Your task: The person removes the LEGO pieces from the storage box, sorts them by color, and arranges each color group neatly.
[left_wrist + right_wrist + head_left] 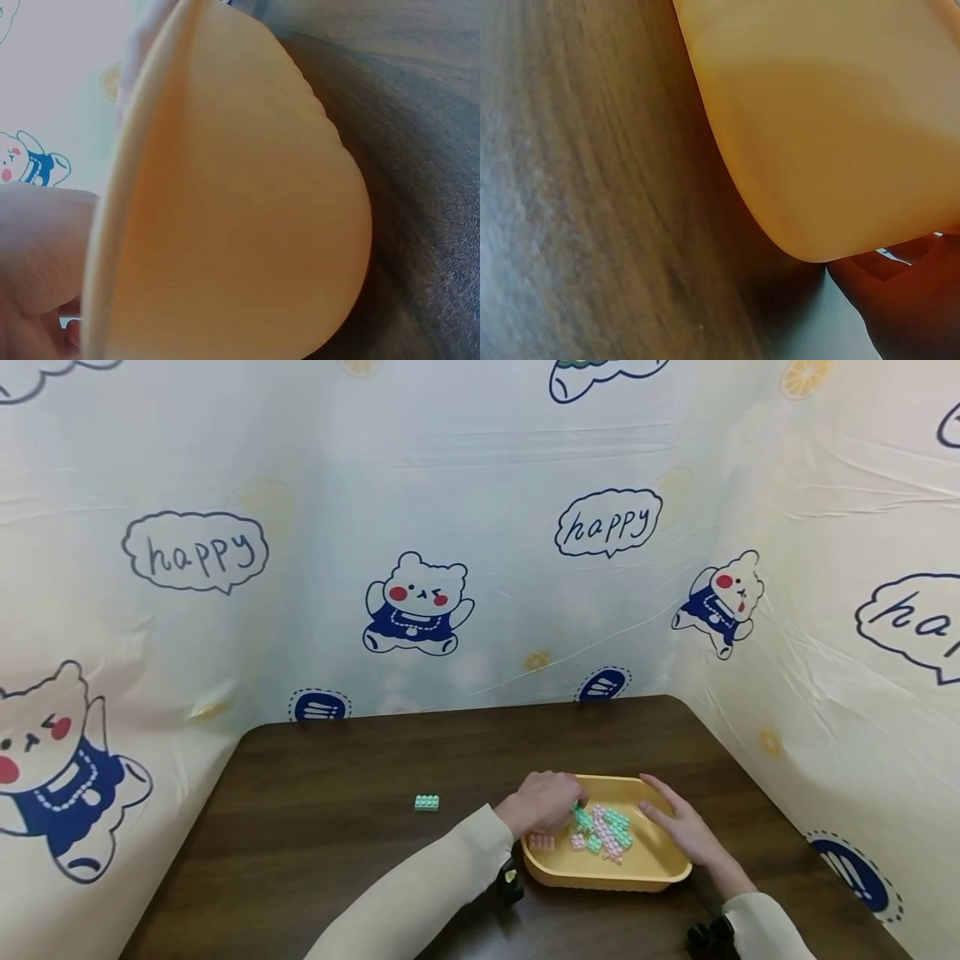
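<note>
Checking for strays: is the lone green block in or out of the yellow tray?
Out: the green block lies on the table, left of the yellow tray, not touching it.

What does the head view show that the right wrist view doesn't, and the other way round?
Head view only: the lone green building brick on the table, the pink and green building bricks inside the yellow tray, the left hand reaching into it, and the backdrop's bear prints.

Right wrist view only: a close-up of the tray's outer wall, filling much of the frame.

Both: the tray, the wood-grain tabletop and the right hand at the tray.
</note>
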`<state>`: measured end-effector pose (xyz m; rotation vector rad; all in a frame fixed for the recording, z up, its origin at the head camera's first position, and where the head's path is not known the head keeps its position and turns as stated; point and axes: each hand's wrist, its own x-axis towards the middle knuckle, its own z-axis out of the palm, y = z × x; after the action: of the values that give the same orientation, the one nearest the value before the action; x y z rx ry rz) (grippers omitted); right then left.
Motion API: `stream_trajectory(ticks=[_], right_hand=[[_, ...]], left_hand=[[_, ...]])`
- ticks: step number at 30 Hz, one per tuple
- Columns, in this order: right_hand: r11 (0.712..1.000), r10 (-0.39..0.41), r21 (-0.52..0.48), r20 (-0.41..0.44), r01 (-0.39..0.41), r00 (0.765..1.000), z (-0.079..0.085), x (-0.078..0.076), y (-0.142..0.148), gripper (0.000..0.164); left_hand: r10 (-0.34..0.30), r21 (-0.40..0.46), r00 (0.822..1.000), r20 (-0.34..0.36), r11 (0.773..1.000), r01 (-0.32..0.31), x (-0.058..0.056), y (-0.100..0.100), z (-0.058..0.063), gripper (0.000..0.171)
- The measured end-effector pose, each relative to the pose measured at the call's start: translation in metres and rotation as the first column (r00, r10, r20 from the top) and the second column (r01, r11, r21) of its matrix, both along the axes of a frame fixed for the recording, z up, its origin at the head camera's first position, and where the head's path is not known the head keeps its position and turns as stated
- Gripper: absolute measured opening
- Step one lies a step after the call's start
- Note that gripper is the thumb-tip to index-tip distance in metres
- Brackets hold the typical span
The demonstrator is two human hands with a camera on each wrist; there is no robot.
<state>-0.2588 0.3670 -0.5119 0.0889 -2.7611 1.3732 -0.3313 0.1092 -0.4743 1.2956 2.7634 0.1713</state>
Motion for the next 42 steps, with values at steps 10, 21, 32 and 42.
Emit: stream_trajectory(ticks=[10,21,32,42], right_hand=[[1.000,-0.010,0.012,0.026,0.009,1.000,0.000,-0.001,0.000,0.061],[1.000,0.003,0.011,0.030,-0.004,1.000,0.005,0.002,-0.001,0.061],[1.000,0.004,0.012,0.021,-0.004,1.000,0.002,0.001,-0.001,0.060],[1.000,0.010,0.014,0.022,-0.010,1.000,0.003,0.001,-0.002,0.061]], left_hand=[[-0.020,0.030,0.998,-0.063,0.999,0.022,0.006,-0.011,0.029,0.024],[-0.024,0.181,0.994,-0.106,0.983,0.043,0.004,-0.038,0.059,0.027],[0.024,0.350,0.997,-0.077,0.937,0.004,-0.013,-0.089,0.064,0.024],[0.078,0.395,0.996,-0.039,0.917,-0.056,-0.019,-0.130,0.055,0.022]])
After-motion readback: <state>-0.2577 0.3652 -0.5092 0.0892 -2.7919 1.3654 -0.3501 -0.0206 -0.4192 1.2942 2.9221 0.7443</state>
